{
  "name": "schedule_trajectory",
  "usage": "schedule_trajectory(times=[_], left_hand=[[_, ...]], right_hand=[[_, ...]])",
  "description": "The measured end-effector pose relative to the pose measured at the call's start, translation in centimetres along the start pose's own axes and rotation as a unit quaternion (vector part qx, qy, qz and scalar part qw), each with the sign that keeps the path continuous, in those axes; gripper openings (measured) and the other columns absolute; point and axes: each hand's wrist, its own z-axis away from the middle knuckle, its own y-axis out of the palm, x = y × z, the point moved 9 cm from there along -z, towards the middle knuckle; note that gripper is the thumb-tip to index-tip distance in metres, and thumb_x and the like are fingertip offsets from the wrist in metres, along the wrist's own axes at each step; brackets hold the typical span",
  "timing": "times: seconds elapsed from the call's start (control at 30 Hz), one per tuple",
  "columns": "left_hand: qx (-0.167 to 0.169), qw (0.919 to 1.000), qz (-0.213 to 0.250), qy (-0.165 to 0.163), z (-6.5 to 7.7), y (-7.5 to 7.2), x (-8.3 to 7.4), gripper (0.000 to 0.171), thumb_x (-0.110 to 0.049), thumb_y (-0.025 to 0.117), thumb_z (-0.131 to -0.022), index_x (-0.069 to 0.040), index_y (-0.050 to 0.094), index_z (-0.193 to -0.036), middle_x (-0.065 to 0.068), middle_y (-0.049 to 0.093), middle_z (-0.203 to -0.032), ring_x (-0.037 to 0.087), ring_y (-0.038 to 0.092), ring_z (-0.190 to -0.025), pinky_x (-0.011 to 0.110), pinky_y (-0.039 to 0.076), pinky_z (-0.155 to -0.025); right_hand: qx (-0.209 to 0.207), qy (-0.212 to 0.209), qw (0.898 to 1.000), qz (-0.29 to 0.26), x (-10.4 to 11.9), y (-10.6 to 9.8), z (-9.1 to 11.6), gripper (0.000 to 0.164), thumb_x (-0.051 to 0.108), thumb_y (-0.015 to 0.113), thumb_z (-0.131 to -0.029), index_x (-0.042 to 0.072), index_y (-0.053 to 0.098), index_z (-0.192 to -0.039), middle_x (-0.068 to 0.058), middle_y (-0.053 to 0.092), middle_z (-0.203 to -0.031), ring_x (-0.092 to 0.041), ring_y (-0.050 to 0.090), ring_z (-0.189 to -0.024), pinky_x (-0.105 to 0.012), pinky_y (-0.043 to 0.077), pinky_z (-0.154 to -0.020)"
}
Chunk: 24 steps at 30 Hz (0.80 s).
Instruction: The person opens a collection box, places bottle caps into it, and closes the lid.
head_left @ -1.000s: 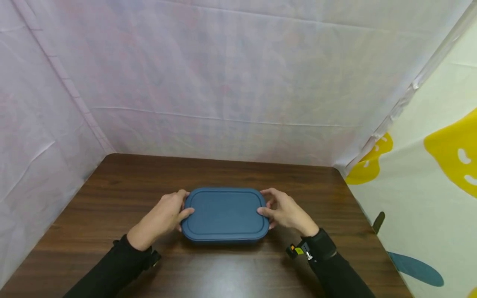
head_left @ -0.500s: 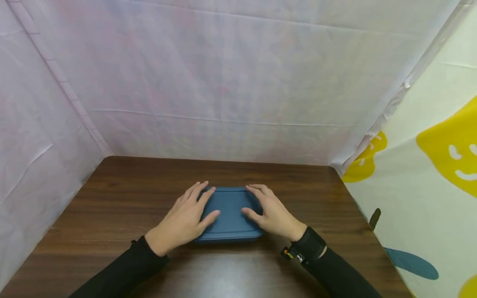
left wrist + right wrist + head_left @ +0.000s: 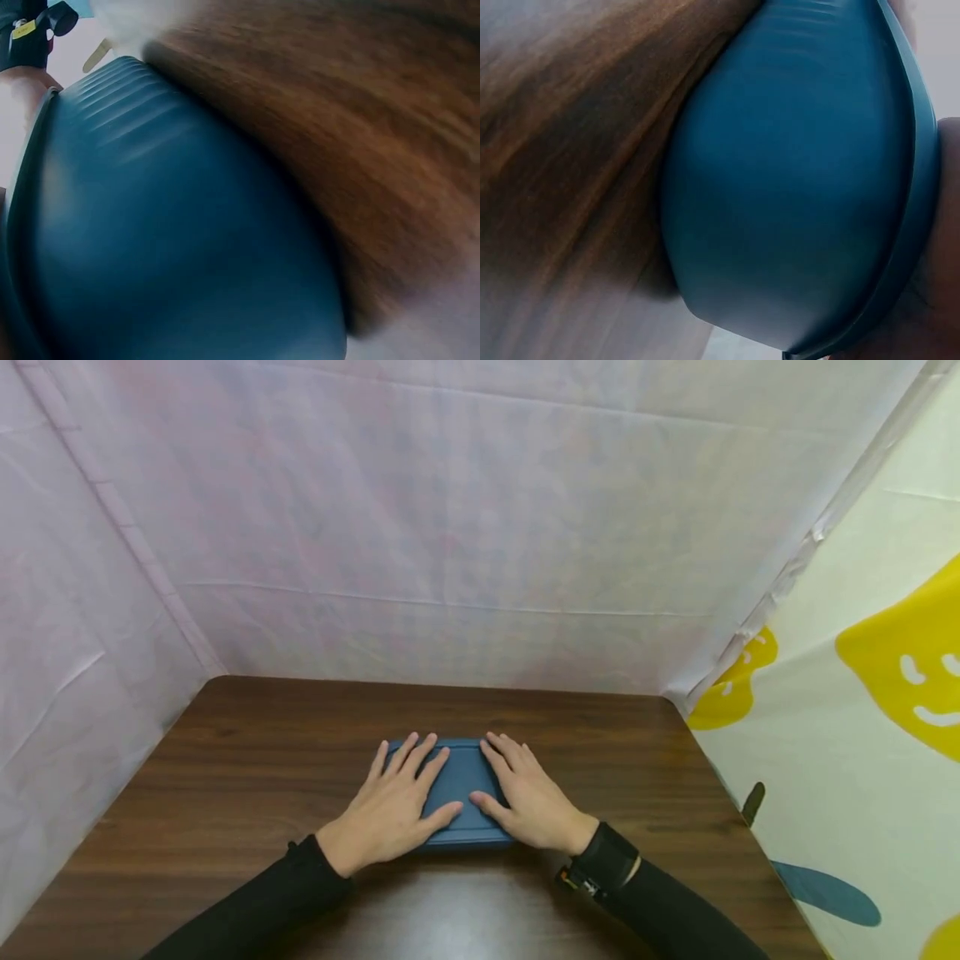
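Note:
A blue rectangular lidded box [image 3: 463,781] sits on the brown wooden table in the head view. Flat across the left part of its lid lies my left hand [image 3: 393,814], fingers straight and spread, thumb toward the middle. My right hand [image 3: 536,802] rests likewise on the right part, with its fingers pointing away from me. The two thumbs nearly meet over the lid, and the lid's ends are hidden under the hands. Both wrist views show the box's side wall [image 3: 180,217] close up, with the lid's rim [image 3: 922,165] along its edge.
The wooden table [image 3: 285,735] reaches to a pale cloth wall [image 3: 450,527] at the back. On the right hangs a white cloth [image 3: 825,793] with yellow smiling shapes. Dark sleeves and wrist straps [image 3: 607,856] cover the forearms.
Both hands have gone from gripping the box's ends to lying flat on the lid, moving inward toward each other. The box has stayed in about the same place.

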Motion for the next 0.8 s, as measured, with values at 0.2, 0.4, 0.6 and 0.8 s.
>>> schedule_trajectory(times=[0.2, 0.4, 0.6, 0.8], left_hand=[[0.002, 1.0, -0.005, 0.006, -0.2, 0.2, 0.2, 0.092, -0.071, 0.049, -0.117, -0.007, 0.038, -0.182, 0.021, 0.028, -0.193, 0.048, 0.022, -0.181, 0.083, 0.014, -0.141], [0.001, 0.9999, -0.006, 0.008, -0.3, 0.4, 0.5, 0.09, -0.07, 0.05, -0.117, -0.009, 0.037, -0.183, 0.018, 0.028, -0.194, 0.046, 0.023, -0.182, 0.081, 0.015, -0.142], [0.005, 0.9998, -0.013, 0.012, -0.5, 0.5, 0.9, 0.089, -0.07, 0.049, -0.117, -0.011, 0.036, -0.184, 0.017, 0.027, -0.194, 0.045, 0.022, -0.182, 0.08, 0.016, -0.142], [0.0, 0.9999, -0.005, 0.016, -0.9, -0.1, 1.1, 0.092, -0.073, 0.053, -0.115, -0.013, 0.037, -0.184, 0.018, 0.031, -0.193, 0.048, 0.027, -0.18, 0.08, 0.02, -0.142]], right_hand=[[-0.014, 0.001, 1.0, 0.027, 0.3, 0.0, 0.1, 0.081, 0.046, 0.06, -0.121, -0.005, 0.036, -0.179, -0.028, 0.034, -0.188, -0.048, 0.034, -0.176, -0.071, 0.031, -0.141], [-0.031, 0.004, 0.999, 0.04, 0.5, 0.1, 0.2, 0.078, 0.044, 0.06, -0.121, -0.005, 0.039, -0.178, -0.028, 0.038, -0.186, -0.047, 0.038, -0.174, -0.07, 0.035, -0.14], [-0.027, 0.013, 0.999, 0.033, 0.2, 0.2, 0.1, 0.08, 0.047, 0.058, -0.121, -0.003, 0.037, -0.179, -0.026, 0.036, -0.188, -0.046, 0.036, -0.176, -0.068, 0.034, -0.142], [-0.015, 0.015, 1.0, -0.008, -0.6, -0.4, 0.0, 0.082, 0.047, 0.063, -0.12, -0.001, 0.035, -0.181, -0.025, 0.034, -0.189, -0.049, 0.03, -0.178, -0.066, 0.036, -0.141]])
